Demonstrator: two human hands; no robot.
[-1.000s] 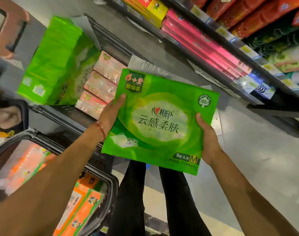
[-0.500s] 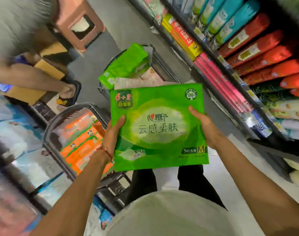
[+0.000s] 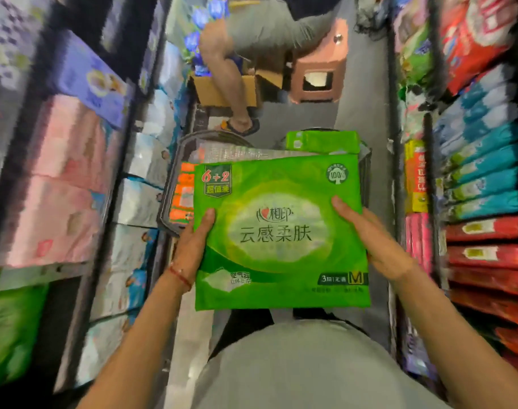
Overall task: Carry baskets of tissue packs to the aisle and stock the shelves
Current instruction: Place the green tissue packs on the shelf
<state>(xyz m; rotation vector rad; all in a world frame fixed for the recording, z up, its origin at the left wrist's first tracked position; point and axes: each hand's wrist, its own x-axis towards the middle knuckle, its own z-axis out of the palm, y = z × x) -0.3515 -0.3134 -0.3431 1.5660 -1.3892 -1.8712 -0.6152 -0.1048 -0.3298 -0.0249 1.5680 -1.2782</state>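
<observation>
I hold a flat green tissue pack (image 3: 281, 231) in front of my chest with both hands. My left hand (image 3: 194, 246) grips its left edge, thumb on the front. My right hand (image 3: 370, 240) grips its right edge, thumb on the printed face. Below and beyond the pack a dark basket (image 3: 172, 184) on the floor holds orange packs (image 3: 181, 196). A second basket (image 3: 365, 166) to its right carries another green pack (image 3: 322, 141) on top. Shelves full of packs line both sides of the aisle.
Left shelves (image 3: 74, 172) hold pink, blue and white tissue packs; right shelves (image 3: 473, 202) hold red, teal and pink packs. A person (image 3: 251, 39) sits ahead on the floor by a cardboard box (image 3: 222, 93) and a pink stool (image 3: 316, 78). Grey floor runs between.
My view has swung left from the right-hand shelf to look down the aisle. The green pack stays held in both hands, now squared up before me.
</observation>
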